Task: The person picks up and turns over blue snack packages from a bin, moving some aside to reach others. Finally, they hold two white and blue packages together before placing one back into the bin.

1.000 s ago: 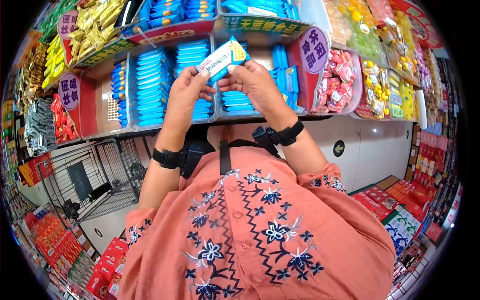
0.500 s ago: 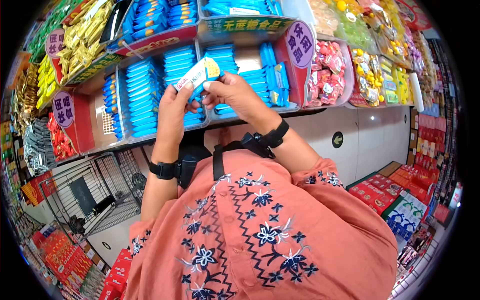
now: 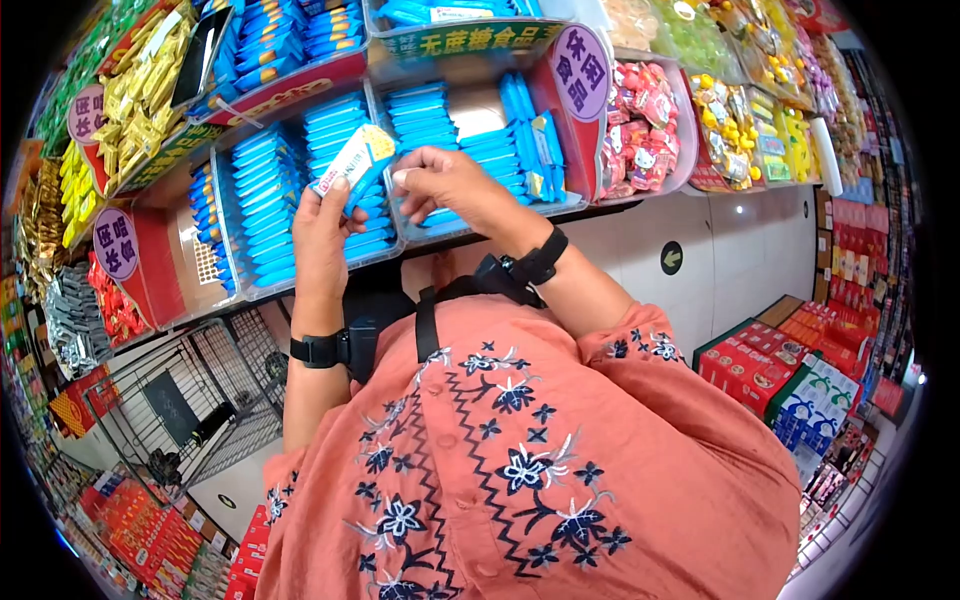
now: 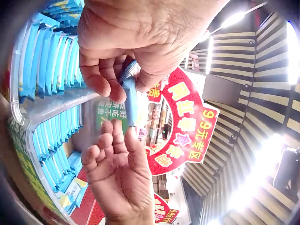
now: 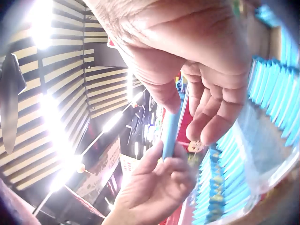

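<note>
A small blue and white packet [image 3: 357, 165] with a yellow end is tilted above the shelf bins. My left hand [image 3: 323, 235] pinches its lower left end between thumb and curled fingers. Just right of the packet my right hand [image 3: 455, 190] hangs apart from it in the head view, fingers loosely bent and holding nothing. In the left wrist view the packet [image 4: 131, 101] shows edge-on in my left hand [image 4: 140, 42], with my right hand [image 4: 119, 180] below. The right wrist view shows the packet [image 5: 170, 133] between my left hand [image 5: 152, 185] and my right hand [image 5: 187, 65].
Clear bins [image 3: 400, 240] hold rows of blue packets [image 3: 265, 210]. Gold packets [image 3: 145, 90] lie to the left and pink packets [image 3: 645, 130] to the right. A dark phone-like slab [image 3: 201, 58] rests at the upper left. A wire cart [image 3: 190, 385] stands at lower left.
My right hand has let go of the packet and moved slightly away from it. The left hand still pinches it, now more steeply tilted. The head view has shifted, with shelves sliding left.
</note>
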Available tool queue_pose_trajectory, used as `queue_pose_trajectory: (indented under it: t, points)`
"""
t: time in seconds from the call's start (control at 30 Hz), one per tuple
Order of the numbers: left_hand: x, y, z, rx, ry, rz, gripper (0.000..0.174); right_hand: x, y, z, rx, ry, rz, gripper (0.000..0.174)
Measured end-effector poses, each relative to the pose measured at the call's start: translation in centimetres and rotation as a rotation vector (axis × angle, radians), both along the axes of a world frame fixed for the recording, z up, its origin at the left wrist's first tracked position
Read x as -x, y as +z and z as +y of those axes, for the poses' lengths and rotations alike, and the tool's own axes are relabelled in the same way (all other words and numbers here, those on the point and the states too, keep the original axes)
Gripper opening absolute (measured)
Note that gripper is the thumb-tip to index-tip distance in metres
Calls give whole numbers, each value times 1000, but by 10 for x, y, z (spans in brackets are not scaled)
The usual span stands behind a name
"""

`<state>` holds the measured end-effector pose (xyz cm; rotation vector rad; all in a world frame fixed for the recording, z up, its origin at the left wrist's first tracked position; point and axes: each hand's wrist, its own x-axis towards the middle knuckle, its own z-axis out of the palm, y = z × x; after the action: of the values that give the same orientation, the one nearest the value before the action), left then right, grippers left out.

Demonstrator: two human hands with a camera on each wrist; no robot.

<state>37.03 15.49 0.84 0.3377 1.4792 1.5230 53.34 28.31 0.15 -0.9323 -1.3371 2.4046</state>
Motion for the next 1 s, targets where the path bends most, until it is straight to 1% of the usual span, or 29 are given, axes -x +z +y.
queue_pose_trajectory:
  t: [0.1, 0.17, 0.23, 0.3, 0.33, 0.43, 0.63, 0.73, 0.83, 0.97, 1.0]
  points:
    - [8, -10, -5, 10, 13, 0, 29, -19, -8, 27, -218, -18, -158, 34]
    - [8, -11, -8, 14, 19, 1, 31, -43, -27, 55, -372, -92, -249, 42]
    - [8, -13, -9, 17, 16, -11, 31, -64, -37, 83, -562, -177, -502, 46]
    - [6, -14, -9, 25, 6, -17, 32, -89, -58, 107, -1043, -145, -764, 45]
    - [5, -14, -8, 33, -2, -16, 32, -95, -60, 112, -1285, -124, -890, 44]
    - [6, -18, -8, 43, -18, -7, 32, -102, -58, 115, -1138, -104, -1011, 37]
    - [14, -27, -10, 71, -15, 35, 32, -87, -56, 103, -1213, -92, -1131, 29]
    - [17, -32, -14, 79, -34, 65, 32, -94, -82, 111, -1382, -104, -1119, 22]
    - [20, -36, -14, 122, -60, 104, 33, -97, -89, 117, -1313, -4, -1138, 28]
    - [21, -39, -15, 178, -87, 166, 36, -96, -91, 117, -1402, 9, -1130, 18]
    - [22, -42, -15, 186, -94, 184, 37, -97, -91, 118, -1405, 21, -1126, 17]
